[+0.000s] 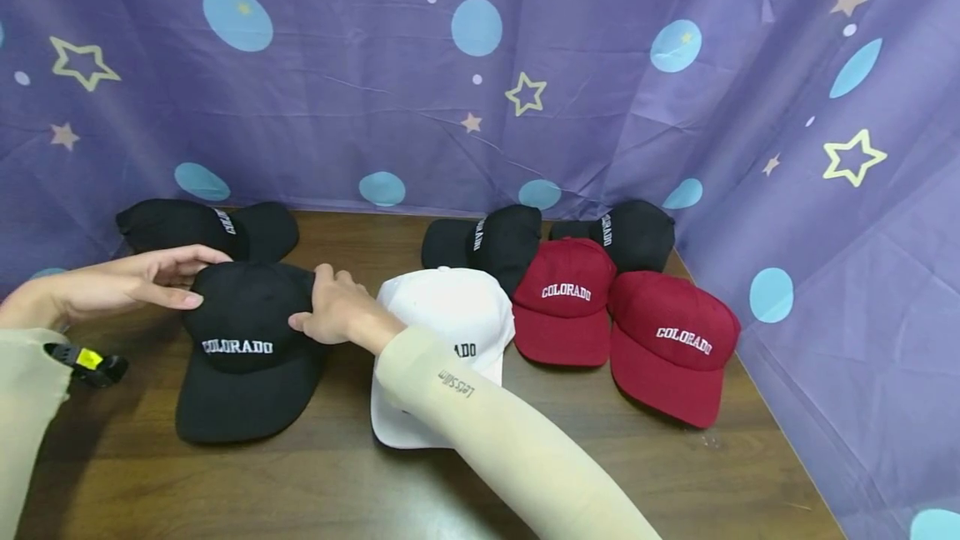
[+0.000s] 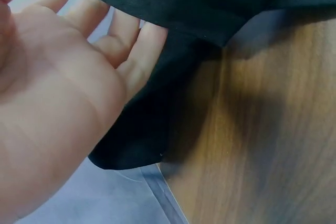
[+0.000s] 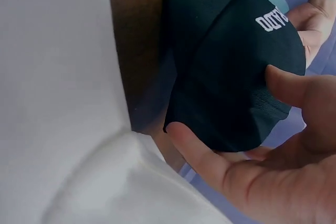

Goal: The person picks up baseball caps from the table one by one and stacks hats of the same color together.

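A black cap (image 1: 247,315) with white COLORADO lettering sits at the left of the table, its brim toward the front. At its left side my left hand (image 1: 142,282) holds it, thumb tip against the crown and fingers at the back. In the left wrist view, the fingertips of that hand (image 2: 68,98) pass behind the cap's dark edge (image 2: 173,3). My right hand (image 1: 337,307) grips the cap's right side. The right wrist view shows the right thumb (image 3: 289,87) on the crown and a finger at the lower edge.
A white cap (image 1: 442,307) lies beneath my right forearm. Behind my left hand is another black cap (image 1: 180,223). Two red caps (image 1: 566,290) (image 1: 675,340) stand on the right, with two black caps (image 1: 510,244) (image 1: 637,236) behind them. A purple curtain (image 1: 420,107) borders the wooden table (image 1: 600,448).
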A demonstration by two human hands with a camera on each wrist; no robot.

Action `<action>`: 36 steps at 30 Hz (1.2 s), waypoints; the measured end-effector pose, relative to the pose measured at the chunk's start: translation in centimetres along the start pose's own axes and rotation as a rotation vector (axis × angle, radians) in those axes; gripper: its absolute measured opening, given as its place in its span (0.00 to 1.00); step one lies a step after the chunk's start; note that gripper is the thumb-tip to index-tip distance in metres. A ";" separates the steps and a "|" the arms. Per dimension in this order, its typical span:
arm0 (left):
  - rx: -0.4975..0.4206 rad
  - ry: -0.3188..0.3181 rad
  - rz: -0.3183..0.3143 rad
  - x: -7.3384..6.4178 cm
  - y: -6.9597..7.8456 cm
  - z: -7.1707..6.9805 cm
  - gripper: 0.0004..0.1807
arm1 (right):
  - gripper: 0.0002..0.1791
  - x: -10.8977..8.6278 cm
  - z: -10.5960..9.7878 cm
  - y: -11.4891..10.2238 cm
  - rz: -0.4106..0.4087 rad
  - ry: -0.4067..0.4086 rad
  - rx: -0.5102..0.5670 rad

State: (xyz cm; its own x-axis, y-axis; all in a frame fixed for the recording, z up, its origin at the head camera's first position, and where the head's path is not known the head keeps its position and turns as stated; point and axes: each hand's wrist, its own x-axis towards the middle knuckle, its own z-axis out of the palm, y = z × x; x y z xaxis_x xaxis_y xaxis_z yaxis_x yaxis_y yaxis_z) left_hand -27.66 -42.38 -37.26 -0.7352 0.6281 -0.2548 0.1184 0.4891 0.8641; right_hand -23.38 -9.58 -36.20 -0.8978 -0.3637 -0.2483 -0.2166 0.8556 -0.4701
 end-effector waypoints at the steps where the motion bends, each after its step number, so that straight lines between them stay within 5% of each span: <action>1: 0.011 0.011 -0.015 0.0 -0.1 0.0 0.29 | 0.44 0.0 0.1 0.1 -0.002 -0.004 0.000; 14: -0.010 0.018 -0.028 0.3 -1.3 0.2 0.32 | 0.49 -0.1 0.3 0.8 -0.047 -0.084 -0.029; 23: 0.087 0.142 -0.086 -0.8 -1.5 0.1 0.30 | 0.51 -1.7 -2.3 1.3 -0.194 -0.130 0.082; 26: 0.133 0.231 -0.088 -1.1 -1.4 0.0 0.29 | 0.50 -2.4 -4.2 2.0 -0.276 -0.121 0.116; 36: 0.266 0.683 -0.172 -1.6 0.7 0.6 0.28 | 0.46 -5.4 -10.6 7.1 -0.446 -0.002 0.155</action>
State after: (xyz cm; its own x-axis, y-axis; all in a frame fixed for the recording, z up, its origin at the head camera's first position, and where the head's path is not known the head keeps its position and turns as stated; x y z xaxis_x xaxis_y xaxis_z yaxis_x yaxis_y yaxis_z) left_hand -26.05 -42.65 -36.47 -0.9981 0.0568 0.0242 0.0581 0.7304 0.6806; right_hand -24.10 2.40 -29.22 -0.7293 -0.6842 0.0052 -0.5214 0.5508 -0.6517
